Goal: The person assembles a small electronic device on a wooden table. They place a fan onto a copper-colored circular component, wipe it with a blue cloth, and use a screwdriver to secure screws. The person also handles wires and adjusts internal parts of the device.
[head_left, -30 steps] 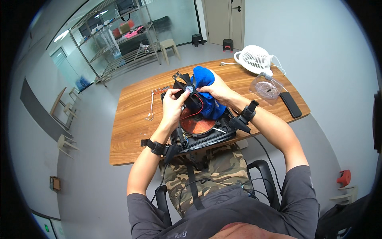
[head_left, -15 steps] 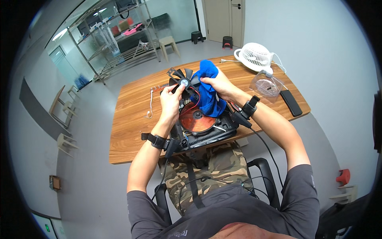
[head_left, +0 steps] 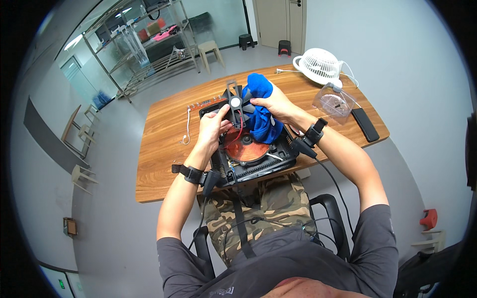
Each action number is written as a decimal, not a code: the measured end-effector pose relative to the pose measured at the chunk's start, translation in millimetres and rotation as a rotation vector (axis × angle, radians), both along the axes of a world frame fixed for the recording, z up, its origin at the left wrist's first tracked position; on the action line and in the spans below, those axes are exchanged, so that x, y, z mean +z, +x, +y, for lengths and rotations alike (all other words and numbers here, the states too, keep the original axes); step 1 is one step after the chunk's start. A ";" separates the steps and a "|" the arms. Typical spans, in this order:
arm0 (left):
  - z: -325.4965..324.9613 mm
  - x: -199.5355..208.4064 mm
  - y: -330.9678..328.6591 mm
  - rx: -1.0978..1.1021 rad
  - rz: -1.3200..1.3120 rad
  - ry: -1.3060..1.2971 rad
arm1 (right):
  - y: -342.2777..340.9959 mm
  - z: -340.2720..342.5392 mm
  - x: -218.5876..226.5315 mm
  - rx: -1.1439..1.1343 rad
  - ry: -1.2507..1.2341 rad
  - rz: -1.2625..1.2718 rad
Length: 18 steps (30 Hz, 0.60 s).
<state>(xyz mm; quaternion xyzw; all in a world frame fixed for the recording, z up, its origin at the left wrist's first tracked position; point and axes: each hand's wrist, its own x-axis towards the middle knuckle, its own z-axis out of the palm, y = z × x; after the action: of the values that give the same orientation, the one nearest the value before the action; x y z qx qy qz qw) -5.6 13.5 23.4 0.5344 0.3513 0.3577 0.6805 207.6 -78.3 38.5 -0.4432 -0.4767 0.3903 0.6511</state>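
A small black cooling fan [head_left: 235, 103] with a pale round hub is held up above an opened induction cooker base [head_left: 258, 171]. My left hand [head_left: 214, 124] pinches the fan's frame on its left side. In my right hand [head_left: 275, 105] is a bunched blue cloth [head_left: 263, 126], pressed against the fan's blades from the right. Red wires run from the fan down toward the round copper coil [head_left: 246, 148] inside the black housing. The cloth hides part of the coil and the housing's far right side.
On the wooden table [head_left: 161, 164], a white cable [head_left: 188, 130] and an orange circuit strip [head_left: 204, 103] lie left of the housing. To the right are a white caged fan [head_left: 320, 67], a clear plastic piece [head_left: 334, 102] and a black phone-like slab [head_left: 365, 125].
My left hand has turned the fan, so its frame strut now stands upright and its hub faces differently. The cloth stays in my right hand beside the blades.
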 end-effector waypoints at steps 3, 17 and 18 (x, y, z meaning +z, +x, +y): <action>-0.6 6.6 -4.2 -0.065 -0.031 0.068 | 6.0 -4.1 4.1 0.060 -0.007 -0.004; 0.3 10.8 6.7 -0.047 -0.047 0.329 | -8.8 -18.7 28.8 -0.045 -0.044 0.196; 2.1 9.8 5.5 -0.024 -0.058 0.341 | -11.5 -18.4 31.9 -0.005 -0.082 0.173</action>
<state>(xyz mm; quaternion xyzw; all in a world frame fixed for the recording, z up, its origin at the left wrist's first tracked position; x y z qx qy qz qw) -0.1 15.6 33.2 0.6355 0.2594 0.4193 0.5942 196.1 -96.7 70.5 -0.4352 -0.4013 0.4448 0.6721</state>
